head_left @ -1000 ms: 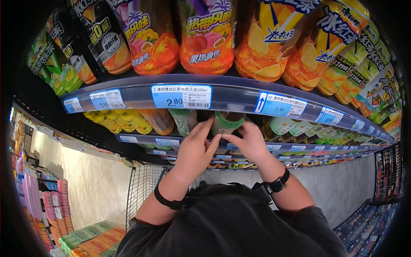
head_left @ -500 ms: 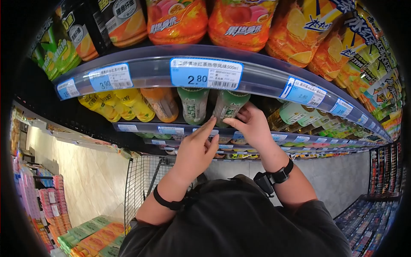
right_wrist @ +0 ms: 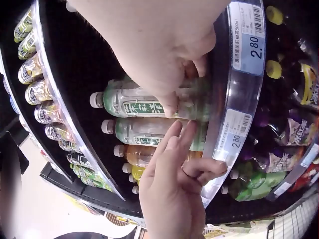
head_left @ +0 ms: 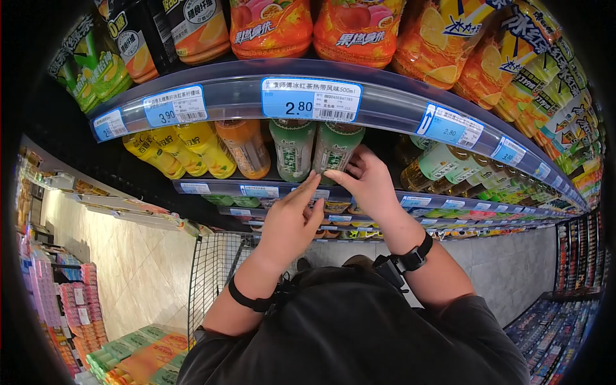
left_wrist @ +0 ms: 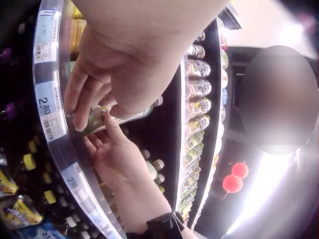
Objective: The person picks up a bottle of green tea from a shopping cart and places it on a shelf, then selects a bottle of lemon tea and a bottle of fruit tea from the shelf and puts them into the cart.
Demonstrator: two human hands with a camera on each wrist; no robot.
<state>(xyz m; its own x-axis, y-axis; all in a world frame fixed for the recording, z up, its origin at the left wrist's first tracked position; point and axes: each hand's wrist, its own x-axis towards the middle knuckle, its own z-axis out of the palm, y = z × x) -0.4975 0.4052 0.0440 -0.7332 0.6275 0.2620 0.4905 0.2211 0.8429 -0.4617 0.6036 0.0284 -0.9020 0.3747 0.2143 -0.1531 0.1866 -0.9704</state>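
Two green-labelled tea bottles stand side by side on the shelf below the top one. My right hand (head_left: 372,189) holds the right-hand bottle (head_left: 337,149) low down, with the thumb on its front and the fingers at its right side. My left hand (head_left: 289,224) has its fingers extended, with the tips at the lower front between this bottle and the left green bottle (head_left: 294,151). In the right wrist view, the held bottle (right_wrist: 142,104) shows its white cap, beside the other green bottle (right_wrist: 142,130). The upper shelf edge hides both caps in the head view.
The upper shelf's curved price rail (head_left: 388,109) overhangs the hands, with large orange drink bottles (head_left: 359,32) above. An orange bottle (head_left: 244,151) and yellow bottles (head_left: 205,151) stand left; pale-green-labelled bottles (head_left: 443,167) stand right. A wire cart (head_left: 215,269) is at lower left.
The held bottle has moved back under the upper shelf and now stands level with its neighbour. Both hands were around it before; the left has slid down to its base. The head view has shifted.
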